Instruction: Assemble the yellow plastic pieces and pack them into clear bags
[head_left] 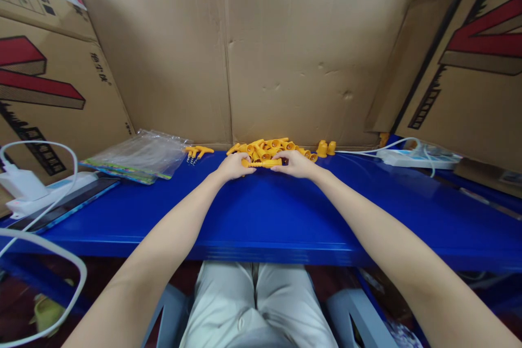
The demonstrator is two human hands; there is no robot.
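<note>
Between my two hands a yellow plastic corkscrew piece lies level, ribbed along its left part and smoother to the right. My left hand pinches its left end, and the fingers of my right hand close on its right end. Just behind them is a heap of yellow plastic parts, some T-shaped handles and some hollow cups, partly hidden by my hands. To the left lie several yellow T-handles with metal spirals. Two yellow cups stand to the right of the heap.
Clear plastic bags are stacked at the left on the blue table. Power strips with white cables lie at the left and right. Cardboard walls enclose the back and sides.
</note>
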